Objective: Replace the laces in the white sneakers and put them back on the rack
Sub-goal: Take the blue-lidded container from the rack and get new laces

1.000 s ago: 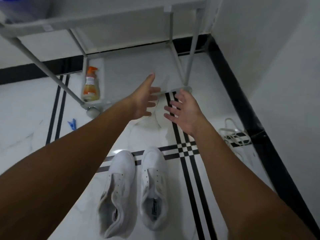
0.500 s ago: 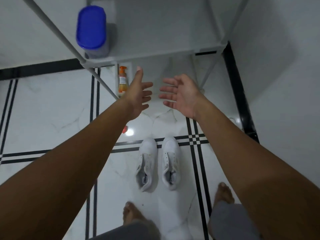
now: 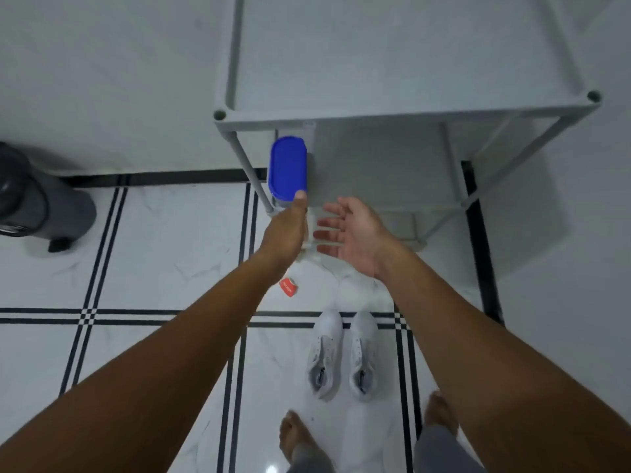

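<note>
Two white sneakers (image 3: 343, 355) stand side by side on the tiled floor, toes toward the rack, with no laces that I can see. The grey rack (image 3: 403, 112) rises in front of me against the wall. My left hand (image 3: 285, 227) is stretched out with fingers straight, its thumb tip just under a blue-lidded container (image 3: 287, 169) on a rack shelf. My right hand (image 3: 351, 233) is held out beside it, palm turned inward, fingers relaxed and holding nothing. Both hands hover in the air above the floor in front of the rack.
A small red scrap (image 3: 288, 287) lies on the floor near the rack's left leg. A dark grey bin (image 3: 30, 203) stands at the far left by the wall. My bare feet (image 3: 297, 438) are just behind the sneakers. A white wall closes the right side.
The view has risen and pulled back from the floor, so the sneakers look smaller and the rack's top shelf shows. Both hands stay outstretched, holding nothing.
</note>
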The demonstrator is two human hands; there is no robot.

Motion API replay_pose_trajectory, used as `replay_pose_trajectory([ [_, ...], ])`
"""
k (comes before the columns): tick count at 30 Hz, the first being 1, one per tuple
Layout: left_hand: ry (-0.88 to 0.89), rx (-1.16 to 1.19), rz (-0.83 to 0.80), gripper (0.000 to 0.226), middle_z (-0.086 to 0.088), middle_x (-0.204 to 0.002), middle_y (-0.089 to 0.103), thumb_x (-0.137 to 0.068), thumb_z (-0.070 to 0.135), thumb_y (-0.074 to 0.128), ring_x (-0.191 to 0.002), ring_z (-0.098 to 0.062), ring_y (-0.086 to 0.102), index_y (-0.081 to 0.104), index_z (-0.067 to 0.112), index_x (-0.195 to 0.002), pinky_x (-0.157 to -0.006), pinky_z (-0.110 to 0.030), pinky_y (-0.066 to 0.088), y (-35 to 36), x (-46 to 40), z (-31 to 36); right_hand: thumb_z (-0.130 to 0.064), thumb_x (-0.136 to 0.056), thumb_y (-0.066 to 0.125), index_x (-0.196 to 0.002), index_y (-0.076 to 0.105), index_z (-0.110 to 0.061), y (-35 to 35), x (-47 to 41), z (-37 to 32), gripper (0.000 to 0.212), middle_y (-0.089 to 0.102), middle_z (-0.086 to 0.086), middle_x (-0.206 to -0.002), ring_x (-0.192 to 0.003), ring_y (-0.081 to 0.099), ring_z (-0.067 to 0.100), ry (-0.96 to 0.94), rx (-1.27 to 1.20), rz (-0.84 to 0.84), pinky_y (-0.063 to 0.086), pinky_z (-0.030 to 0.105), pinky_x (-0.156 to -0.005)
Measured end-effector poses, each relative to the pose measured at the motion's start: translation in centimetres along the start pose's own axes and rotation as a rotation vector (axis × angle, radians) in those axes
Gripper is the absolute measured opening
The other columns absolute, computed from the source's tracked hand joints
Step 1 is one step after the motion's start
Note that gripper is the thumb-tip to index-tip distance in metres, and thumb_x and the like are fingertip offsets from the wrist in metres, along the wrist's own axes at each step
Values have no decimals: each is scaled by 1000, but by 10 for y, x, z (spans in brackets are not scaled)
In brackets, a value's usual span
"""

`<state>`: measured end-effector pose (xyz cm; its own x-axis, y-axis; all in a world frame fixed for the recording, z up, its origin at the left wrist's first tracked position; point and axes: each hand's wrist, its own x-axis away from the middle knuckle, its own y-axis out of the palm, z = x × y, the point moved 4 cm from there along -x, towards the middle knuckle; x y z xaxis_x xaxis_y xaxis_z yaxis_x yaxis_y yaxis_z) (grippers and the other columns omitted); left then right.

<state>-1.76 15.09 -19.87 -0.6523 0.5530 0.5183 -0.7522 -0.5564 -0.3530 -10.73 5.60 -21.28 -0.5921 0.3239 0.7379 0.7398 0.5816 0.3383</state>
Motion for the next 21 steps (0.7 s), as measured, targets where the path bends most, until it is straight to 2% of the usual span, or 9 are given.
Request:
replay_pose_trajectory([
  [1,113,-190,73,41,3,-100,62,-108,49,30,-97,-12,60,63,25,-105,-79,-26,45,-5,-3,-1,-41,-102,41,-136,53,-15,6,-7,-1,44,59,9,-119,-92,60,23,0,-6,-7,55,38,-73],
  [2,228,-404,142,36,-6,-111,65,-108,40,34,-110,-22,61,65,20,-112,-89,-32,48,-8,-8,-5,-42,-102,42,-140,50,-16,12,-15,-2,47,56,7,-124,-97,59,22,0,-10,-17,55,40,-80],
  [4,402,-742,199,41,-20,-148,48,-107,27,41,-140,-36,40,53,10,-142,-114,-45,36,-4,-25,-15,-43,-103,41,-141,47,-21,19,-34,-4,44,49,1,-131,-112,55,20,-13,-11,-30,49,43,-97],
  [7,459,-835,202,52,-21,-161,27,-104,17,45,-150,-37,22,34,6,-154,-122,-46,23,4,-51,-19,-37,-104,39,-106,57,-26,21,-63,-7,22,50,-4,-118,-107,48,13,-50,21,11,43,39,-99],
  [10,408,-877,210,60,-26,-161,24,-101,12,49,-149,-41,22,26,4,-156,-122,-49,26,10,-90,-19,-35,-106,35,-93,50,-29,15,-88,-14,21,47,-5,-106,-101,45,12,-51,63,97,38,37,-104],
  [14,225,-770,270,63,-26,-150,34,-94,10,49,-138,-43,35,28,4,-153,-109,-52,42,4,-152,-29,-35,-106,33,-123,57,-20,21,-125,-27,33,58,3,-124,-108,55,20,-58,225,117,40,35,-100],
  [15,119,-694,276,62,-22,-147,37,-94,12,51,-135,-39,39,28,6,-152,-108,-50,44,2,-166,-29,-33,-104,35,-119,58,-16,24,-135,-29,32,61,16,-128,-106,57,24,-57,259,103,42,36,-98],
  [18,-55,-545,273,55,-21,-136,50,-96,19,51,-121,-36,53,34,5,-146,-101,-47,49,3,-199,-29,-26,-102,37,-128,56,3,29,-161,-30,43,58,25,-133,-118,58,36,-78,306,38,45,44,-104],
  [21,-184,-540,246,43,-19,-133,54,-98,20,52,-117,-34,58,44,3,-136,-89,-34,48,-1,-210,-30,-20,-101,40,-114,58,-1,31,-176,-30,29,63,26,-116,-97,61,27,-140,398,-25,51,36,-85],
])
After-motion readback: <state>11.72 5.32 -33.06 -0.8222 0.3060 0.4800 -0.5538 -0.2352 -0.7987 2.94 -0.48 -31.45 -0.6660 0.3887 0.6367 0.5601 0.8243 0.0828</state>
